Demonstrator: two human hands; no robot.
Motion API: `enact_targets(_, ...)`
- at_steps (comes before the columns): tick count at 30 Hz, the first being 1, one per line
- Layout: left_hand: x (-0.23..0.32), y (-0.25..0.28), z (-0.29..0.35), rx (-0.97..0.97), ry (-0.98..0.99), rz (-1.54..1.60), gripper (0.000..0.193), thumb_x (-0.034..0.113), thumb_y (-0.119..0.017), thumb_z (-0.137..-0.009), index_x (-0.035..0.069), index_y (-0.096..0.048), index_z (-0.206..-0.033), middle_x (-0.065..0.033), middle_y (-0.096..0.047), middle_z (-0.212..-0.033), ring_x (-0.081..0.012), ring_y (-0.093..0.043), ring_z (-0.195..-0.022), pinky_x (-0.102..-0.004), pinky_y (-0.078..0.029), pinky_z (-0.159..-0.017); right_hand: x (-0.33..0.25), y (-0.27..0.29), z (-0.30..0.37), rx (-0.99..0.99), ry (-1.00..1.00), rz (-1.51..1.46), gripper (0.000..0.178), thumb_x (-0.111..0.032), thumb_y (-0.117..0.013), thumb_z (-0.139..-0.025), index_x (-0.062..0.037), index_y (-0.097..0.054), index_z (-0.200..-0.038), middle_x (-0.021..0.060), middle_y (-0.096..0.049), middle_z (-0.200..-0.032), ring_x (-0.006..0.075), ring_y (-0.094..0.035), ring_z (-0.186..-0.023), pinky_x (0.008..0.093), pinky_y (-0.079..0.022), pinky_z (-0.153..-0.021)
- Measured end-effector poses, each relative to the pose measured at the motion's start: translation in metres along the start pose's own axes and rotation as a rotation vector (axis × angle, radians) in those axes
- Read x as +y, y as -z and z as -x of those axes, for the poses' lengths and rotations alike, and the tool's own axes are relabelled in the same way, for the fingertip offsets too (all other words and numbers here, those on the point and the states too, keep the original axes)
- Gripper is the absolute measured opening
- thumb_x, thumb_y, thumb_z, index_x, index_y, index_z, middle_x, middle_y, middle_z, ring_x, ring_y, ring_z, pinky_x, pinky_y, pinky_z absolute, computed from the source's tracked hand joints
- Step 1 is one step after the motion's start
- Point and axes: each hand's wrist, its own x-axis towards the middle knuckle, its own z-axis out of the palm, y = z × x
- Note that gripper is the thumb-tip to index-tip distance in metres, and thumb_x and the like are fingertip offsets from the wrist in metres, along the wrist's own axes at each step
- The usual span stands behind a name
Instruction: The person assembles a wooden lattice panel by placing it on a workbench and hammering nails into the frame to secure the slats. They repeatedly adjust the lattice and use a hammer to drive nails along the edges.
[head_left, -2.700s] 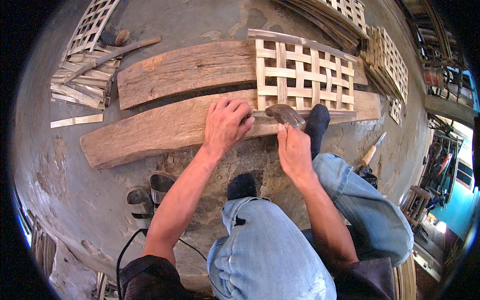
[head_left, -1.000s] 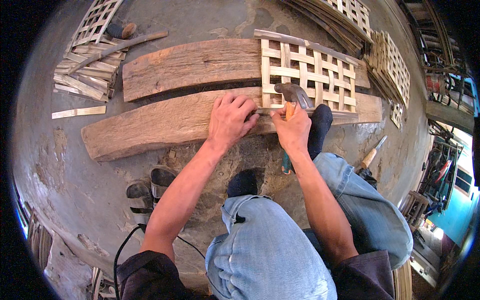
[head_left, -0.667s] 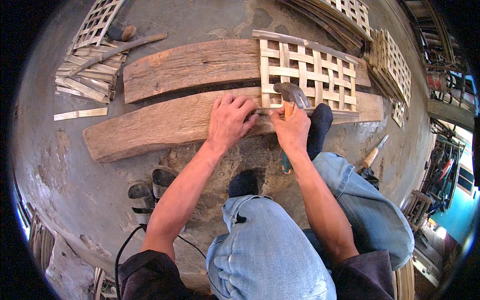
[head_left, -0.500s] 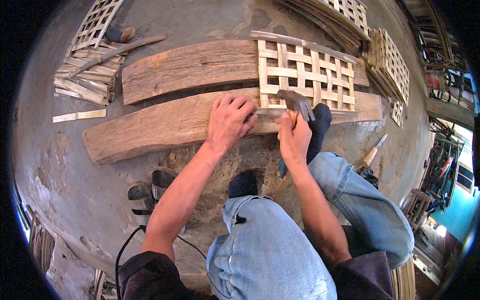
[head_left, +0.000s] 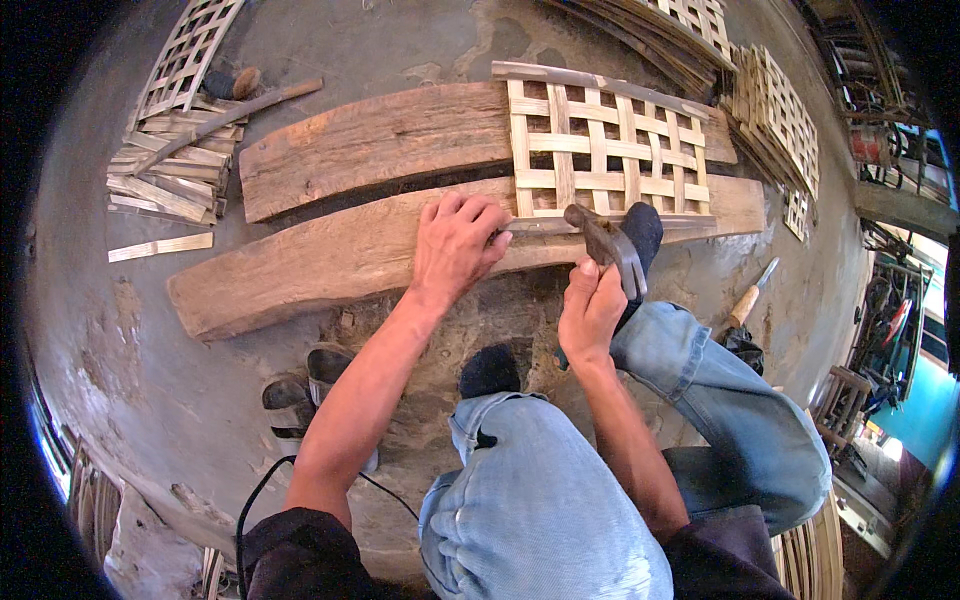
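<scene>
A woven lattice panel (head_left: pixel 610 150) of pale flat strips, apparently bamboo, lies across two thick wooden planks, the far plank (head_left: pixel 370 140) and the near plank (head_left: pixel 300 250). My left hand (head_left: pixel 455 245) rests on the near plank with fingers curled at the left end of the panel's near edge strip (head_left: pixel 560 225); the fingertips are partly hidden. My right hand (head_left: pixel 590 312) is wrapped around the handle of a claw hammer (head_left: pixel 612 250), its head just by that edge strip. My dark-socked right foot (head_left: pixel 642 235) touches the panel's near right corner.
A pile of cut strips (head_left: pixel 170 180) lies at far left with a curved stick (head_left: pixel 225 125) on it. Stacked woven panels (head_left: pixel 775 125) stand at far right. A wooden-handled knife (head_left: pixel 750 295) is on the floor at right. Sandals (head_left: pixel 310 385) and a black cord (head_left: pixel 250 510) are at left.
My right hand has drawn the hammer toward me and slightly right, off the panel's near edge. My left hand has stayed at the strip's end. The view has shifted slightly.
</scene>
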Motion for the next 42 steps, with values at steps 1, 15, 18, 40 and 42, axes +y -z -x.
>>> enact_targets(1,-0.001,0.0,0.0,0.005,-0.006,0.01,0.022,0.024,-0.074,-0.078,0.014,-0.067,-0.097,-0.0005,-0.065,-0.107,-0.0262,-0.056,-0.106,-0.0424,-0.044,-0.087,-0.005,0.002,-0.001,-0.069,0.01,0.118,0.028,-0.023,-0.048,-0.104,0.0028,-0.055,-0.093,0.0237,-0.057,-0.075,0.0441,-0.056,-0.07,0.0482,-0.044,-0.063)
enact_targets(15,0.001,0.001,0.0,0.0,-0.014,0.015,0.019,0.023,-0.073,-0.081,0.016,-0.066,-0.098,0.0007,-0.064,-0.104,-0.0232,-0.056,-0.101,-0.0416,-0.043,-0.089,-0.029,0.024,-0.015,0.058,0.279,0.131,0.031,-0.022,-0.048,-0.105,0.0049,-0.06,-0.111,0.0219,-0.061,-0.08,0.0394,-0.059,-0.067,0.0422,-0.048,-0.065)
enact_targets(18,0.002,0.002,0.0,-0.009,0.001,0.016,0.02,0.023,-0.073,-0.081,0.015,-0.066,-0.098,0.0003,-0.064,-0.104,-0.0234,-0.056,-0.101,-0.0418,-0.043,-0.09,-0.039,0.026,-0.024,0.167,0.541,0.178,0.03,-0.022,-0.048,-0.105,0.0048,-0.059,-0.111,0.0212,-0.06,-0.078,0.0384,-0.058,-0.065,0.0421,-0.047,-0.063)
enact_targets(40,-0.003,0.003,0.006,-0.001,0.02,0.056,0.019,0.024,-0.073,-0.082,0.013,-0.068,-0.097,-0.0028,-0.066,-0.106,-0.0272,-0.058,-0.102,-0.0431,-0.043,-0.089,-0.074,0.04,-0.022,-0.295,0.038,0.341,0.026,-0.019,-0.05,-0.101,0.0027,-0.063,-0.093,0.0286,-0.064,-0.083,0.0477,-0.063,-0.079,0.0529,-0.049,-0.068)
enact_targets(42,-0.003,-0.001,0.006,0.016,0.009,0.055,0.02,0.024,-0.073,-0.082,0.013,-0.068,-0.097,-0.0029,-0.066,-0.106,-0.0271,-0.058,-0.102,-0.0434,-0.043,-0.089,-0.073,0.037,-0.021,-0.104,0.157,0.227,0.026,-0.019,-0.05,-0.101,0.0031,-0.063,-0.098,0.0289,-0.064,-0.088,0.0465,-0.064,-0.08,0.0527,-0.048,-0.066)
